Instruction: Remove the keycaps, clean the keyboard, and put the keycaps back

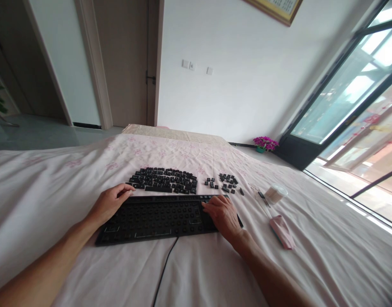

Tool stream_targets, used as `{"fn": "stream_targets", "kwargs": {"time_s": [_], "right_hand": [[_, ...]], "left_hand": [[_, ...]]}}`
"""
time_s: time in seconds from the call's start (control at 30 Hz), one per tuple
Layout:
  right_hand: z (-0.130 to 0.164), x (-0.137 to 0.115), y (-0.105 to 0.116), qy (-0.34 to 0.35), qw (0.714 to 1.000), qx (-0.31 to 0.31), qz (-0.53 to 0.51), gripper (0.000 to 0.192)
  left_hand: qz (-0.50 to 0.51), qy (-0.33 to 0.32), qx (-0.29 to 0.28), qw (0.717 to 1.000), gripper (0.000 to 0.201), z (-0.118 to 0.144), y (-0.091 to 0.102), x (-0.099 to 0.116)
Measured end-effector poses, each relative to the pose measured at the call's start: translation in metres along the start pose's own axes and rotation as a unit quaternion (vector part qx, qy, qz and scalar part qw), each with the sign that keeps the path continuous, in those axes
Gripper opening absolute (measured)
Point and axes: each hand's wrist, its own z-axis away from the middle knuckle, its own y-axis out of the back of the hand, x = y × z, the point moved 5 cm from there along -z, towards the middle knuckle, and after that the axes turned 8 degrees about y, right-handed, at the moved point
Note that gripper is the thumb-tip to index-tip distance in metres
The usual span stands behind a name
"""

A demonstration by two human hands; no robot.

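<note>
A black keyboard [157, 215] lies on the bedspread with most of its keycaps off and its bare key sockets showing. Just beyond it is a spread of loose black keycaps [164, 179], a long spacebar among them. My left hand [114, 199] is at the near-left end of that spread, thumb and forefinger pinched together; anything between the fingertips is too small to make out. Over the keyboard's right end lies my right hand [222, 213], fingers curled at its far edge and thumb on its top face, hiding part of the number pad.
A smaller group of keycaps [228, 181] lies to the right. Farther right are a clear round tub [275, 194], a small dark-ended tool [262, 196] and a folded pink cloth [282, 232]. The keyboard cable [165, 264] runs toward me over the wrinkled bedspread [119, 277].
</note>
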Motion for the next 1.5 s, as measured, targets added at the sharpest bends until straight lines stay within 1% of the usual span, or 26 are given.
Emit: {"fn": "stream_targets", "kwargs": {"time_s": [0.17,0.27,0.5,0.67,0.8,0.9,0.97,1.03,1.1,1.17,1.23,1.3,1.37,1.43,1.5], "right_hand": [[0.006,0.005,-0.003,-0.023,0.999,0.022,-0.040,0.022],[0.008,0.002,0.000,-0.016,0.999,0.025,-0.041,0.023],[0.007,-0.012,0.011,0.015,1.000,0.005,-0.007,0.029],[0.009,-0.013,0.010,0.023,0.999,-0.035,0.007,0.036],[0.009,-0.014,0.009,0.024,0.998,-0.058,0.017,0.033],[0.007,-0.016,0.010,0.021,0.998,-0.065,0.010,0.032],[0.007,-0.014,0.012,0.018,0.998,-0.064,-0.016,0.036],[0.007,-0.006,0.015,0.002,0.997,-0.046,-0.054,0.040],[0.005,0.011,0.019,-0.032,0.996,-0.008,-0.079,0.041],[-0.002,0.034,0.023,-0.072,0.994,0.029,-0.070,0.038],[-0.012,0.059,0.024,-0.104,0.993,0.043,-0.032,0.035],[-0.027,0.082,0.020,-0.128,0.991,0.026,0.000,0.028],[-0.041,0.099,0.012,-0.142,0.990,-0.010,0.023,0.023],[-0.055,0.111,0.001,-0.154,0.986,-0.050,0.040,0.021],[-0.066,0.118,-0.008,-0.160,0.983,-0.078,0.053,0.020]], "left_hand": [[-0.003,0.000,-0.001,1.000,0.035,0.000,0.000,0.000],[-0.005,0.002,-0.003,1.000,0.033,0.000,0.000,0.000],[-0.008,0.000,-0.002,1.000,0.033,0.000,0.000,0.000],[-0.011,0.004,-0.007,1.000,0.032,0.001,0.000,-0.001],[-0.012,0.001,-0.006,1.000,0.031,0.001,0.000,0.000],[-0.014,0.001,-0.008,1.000,0.031,0.000,-0.001,-0.001],[-0.014,0.002,-0.006,1.000,0.032,-0.001,-0.002,-0.004],[-0.013,0.000,0.000,1.000,0.033,-0.002,-0.002,-0.006],[-0.011,-0.003,0.002,1.000,0.034,-0.003,-0.003,-0.008],[-0.013,-0.007,0.000,1.000,0.034,-0.003,-0.004,-0.008],[-0.017,-0.009,-0.002,1.000,0.034,-0.003,-0.005,-0.008],[-0.020,-0.008,-0.001,1.000,0.034,-0.003,-0.005,-0.009],[-0.021,-0.006,-0.001,1.000,0.034,-0.004,-0.005,-0.009],[-0.021,-0.007,-0.001,1.000,0.033,-0.004,-0.005,-0.009],[-0.019,-0.007,-0.002,1.000,0.033,-0.004,-0.005,-0.009]]}}
